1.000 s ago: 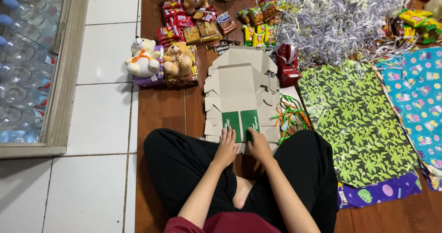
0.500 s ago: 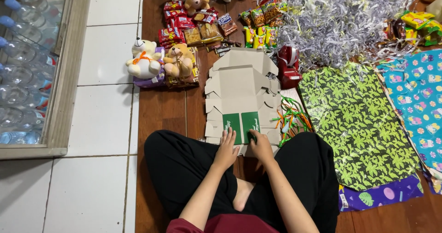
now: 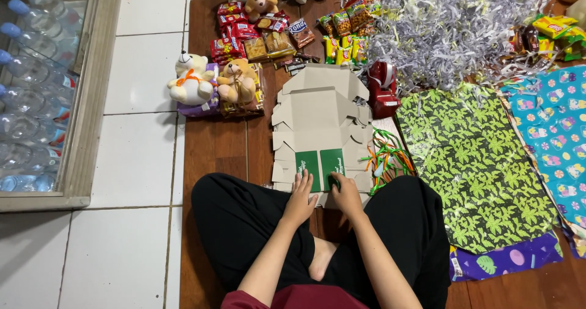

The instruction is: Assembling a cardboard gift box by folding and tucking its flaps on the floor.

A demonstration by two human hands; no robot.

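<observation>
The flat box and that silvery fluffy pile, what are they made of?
The flat box looks like thin matte cardboard: plain brownish-grey, with creased fold lines and cut flaps. The silvery pile seems to be shredded paper or foil strips, thin and tangled, partly shiny.

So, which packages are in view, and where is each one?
Flat carton: brown card, green flaps, under both hands, left hand, right hand.
Red snack packs: top, beside the bears.
Yellow-green packs: top centre.
Water bottles: clear, blue caps, left.
</observation>
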